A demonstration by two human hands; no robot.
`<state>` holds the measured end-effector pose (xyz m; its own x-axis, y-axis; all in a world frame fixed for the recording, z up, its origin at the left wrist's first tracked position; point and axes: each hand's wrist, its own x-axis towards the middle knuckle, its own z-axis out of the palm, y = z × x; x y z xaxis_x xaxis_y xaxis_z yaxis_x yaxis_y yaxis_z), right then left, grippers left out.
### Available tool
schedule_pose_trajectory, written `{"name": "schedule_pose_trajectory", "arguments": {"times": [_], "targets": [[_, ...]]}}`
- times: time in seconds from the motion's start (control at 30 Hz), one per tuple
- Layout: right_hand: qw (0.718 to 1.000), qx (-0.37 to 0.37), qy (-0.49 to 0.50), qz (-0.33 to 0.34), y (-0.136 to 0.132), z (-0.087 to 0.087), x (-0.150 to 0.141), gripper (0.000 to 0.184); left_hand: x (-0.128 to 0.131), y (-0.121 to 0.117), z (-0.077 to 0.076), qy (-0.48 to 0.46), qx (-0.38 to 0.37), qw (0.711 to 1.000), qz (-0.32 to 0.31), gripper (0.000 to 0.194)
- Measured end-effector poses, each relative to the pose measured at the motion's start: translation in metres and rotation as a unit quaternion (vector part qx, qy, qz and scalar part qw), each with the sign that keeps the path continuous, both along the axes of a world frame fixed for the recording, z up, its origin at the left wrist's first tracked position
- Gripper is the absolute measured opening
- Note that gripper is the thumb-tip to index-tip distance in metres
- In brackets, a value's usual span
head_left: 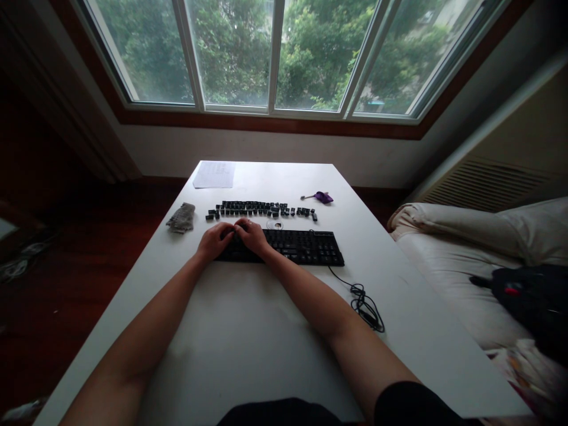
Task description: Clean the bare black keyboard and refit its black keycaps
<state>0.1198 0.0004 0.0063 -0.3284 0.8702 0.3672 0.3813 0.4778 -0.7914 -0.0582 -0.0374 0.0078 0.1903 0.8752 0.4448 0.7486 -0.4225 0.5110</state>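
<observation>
"Keyboard first: where does it lie?"

"Beneath both hands on the white table, stretching out to the right of the right hand."

"And the fingers?"

"Curled, with the left hand meeting the right over the keyboard's left part; whether either grips anything cannot be told."

"Nearby?"

"Loose keycaps in rows just beyond the hands; a crumpled grey bundle left of the left hand."

L grip, R grip at blk kbd; loose keycaps beyond.
</observation>
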Motion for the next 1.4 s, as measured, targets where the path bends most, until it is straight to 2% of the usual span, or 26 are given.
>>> {"name": "schedule_pose_trajectory", "arguments": {"times": [1.4], "targets": [[1.0, 0.006, -0.009, 0.0, -0.0015, 0.0007, -0.0003, 0.017, -0.0017, 0.0022, -0.0038, -0.005, 0.001, 1.0, 0.005, 0.025]]}}
